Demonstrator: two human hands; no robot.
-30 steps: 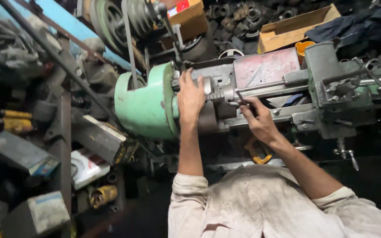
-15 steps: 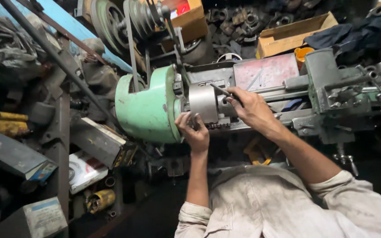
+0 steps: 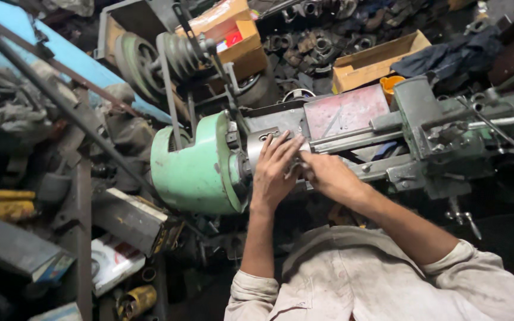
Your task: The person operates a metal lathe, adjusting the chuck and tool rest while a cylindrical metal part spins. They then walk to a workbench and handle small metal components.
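Open cardboard box [image 3: 376, 59], tan, sits behind the lathe; another box with an orange-red flap [image 3: 239, 35] is up by the stepped belt pulleys [image 3: 179, 53]. A white printed package [image 3: 111, 264] lies lower left, a yellow can [image 3: 138, 300] below it.

Lathe [image 3: 388, 137] – long axis runs left-right across the view, mint-green cast headstock [image 3: 197, 169] at the left end. Grey steel chuck [image 3: 263, 148] beside it.

Left hand [image 3: 275, 172] lies flat on the chuck, fingers spread and extended. Right hand [image 3: 328, 175] curled just beside it – can't tell what it grips.
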